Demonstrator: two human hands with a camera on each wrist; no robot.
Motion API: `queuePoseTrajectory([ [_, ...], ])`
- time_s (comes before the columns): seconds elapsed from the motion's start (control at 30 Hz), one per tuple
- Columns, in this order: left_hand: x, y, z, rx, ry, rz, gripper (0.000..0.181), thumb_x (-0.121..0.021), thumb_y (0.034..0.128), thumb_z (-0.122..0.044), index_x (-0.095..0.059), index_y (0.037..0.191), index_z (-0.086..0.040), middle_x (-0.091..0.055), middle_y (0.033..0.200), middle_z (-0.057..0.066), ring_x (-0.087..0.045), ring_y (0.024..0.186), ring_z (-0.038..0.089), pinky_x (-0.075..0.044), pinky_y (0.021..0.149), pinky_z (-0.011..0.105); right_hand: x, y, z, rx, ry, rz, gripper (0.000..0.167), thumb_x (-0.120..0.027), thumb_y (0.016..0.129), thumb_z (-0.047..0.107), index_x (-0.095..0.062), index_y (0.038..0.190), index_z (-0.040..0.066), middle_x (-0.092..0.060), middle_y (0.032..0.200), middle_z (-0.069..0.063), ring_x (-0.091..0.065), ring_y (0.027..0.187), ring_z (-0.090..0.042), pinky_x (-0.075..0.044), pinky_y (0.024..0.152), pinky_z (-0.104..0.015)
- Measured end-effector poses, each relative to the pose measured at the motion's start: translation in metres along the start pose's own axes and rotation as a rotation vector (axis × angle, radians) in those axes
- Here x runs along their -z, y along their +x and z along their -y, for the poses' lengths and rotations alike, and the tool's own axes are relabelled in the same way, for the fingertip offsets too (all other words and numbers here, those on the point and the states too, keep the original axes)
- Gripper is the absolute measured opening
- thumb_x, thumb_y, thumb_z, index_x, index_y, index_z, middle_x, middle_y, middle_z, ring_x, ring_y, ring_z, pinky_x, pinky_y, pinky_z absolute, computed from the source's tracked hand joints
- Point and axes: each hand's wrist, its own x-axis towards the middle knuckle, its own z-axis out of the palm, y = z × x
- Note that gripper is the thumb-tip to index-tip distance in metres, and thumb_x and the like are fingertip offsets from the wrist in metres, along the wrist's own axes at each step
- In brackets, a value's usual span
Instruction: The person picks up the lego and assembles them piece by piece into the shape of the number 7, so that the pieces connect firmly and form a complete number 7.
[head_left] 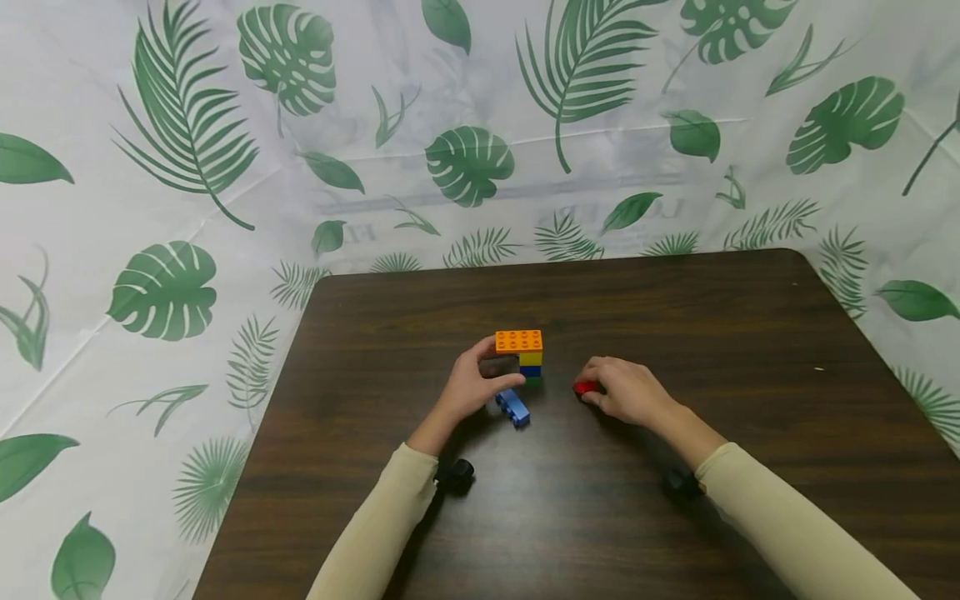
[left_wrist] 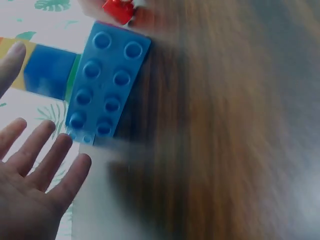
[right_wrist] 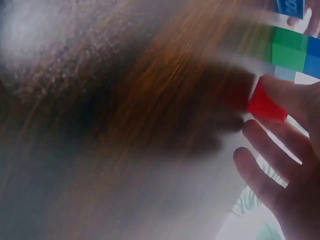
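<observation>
Orange brick (head_left: 519,342) lies studs-up, long axis left-to-right.

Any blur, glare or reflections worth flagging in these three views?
Head: mostly clear, with a soft sheen on the tabletop; left wrist: tabletop streaked with blur, pale glare at lower right, blue brick distinct; right wrist: tabletop badly blurred, whitish glare at upper left, dark reflection beside the red brick.
</observation>
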Motion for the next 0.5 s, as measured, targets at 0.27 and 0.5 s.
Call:
queuePoseTrajectory([
  [0.27, 0.019, -0.031, -0.011, -0.033, -0.05, -0.109, 0.041, -0.071, 0.0918, -0.013, -0.06, 0.129, -0.001, -0.065, 0.117, 0.021, -0.062, 0.105, 0.034, -0.051, 0.09, 0.047, 0.007, 0.002, 0.025, 0.029, 0.27, 0.004, 0.025, -0.077, 0.087, 0.022, -0.074, 0.11, 0.012, -0.064, 0.096, 0.008, -0.056, 0.079, -0.011, -0.053, 0.073, -0.029],
  [0.5, 0.01, -0.056, -0.017, 0.078, -0.155, -0.072, 0.027, -0.066, 0.0935, -0.006, -0.065, 0.115, 0.01, -0.069, 0.105, 0.022, -0.064, 0.083, 0.043, -0.056, 0.07, 0.049, 0.009, 0.007, 0.064, 0.174, 0.477, 0.0, 0.029, -0.077, 0.087, 0.014, -0.071, 0.114, 0.008, -0.07, 0.098, 0.006, -0.063, 0.081, -0.006, -0.056, 0.076, -0.028],
])
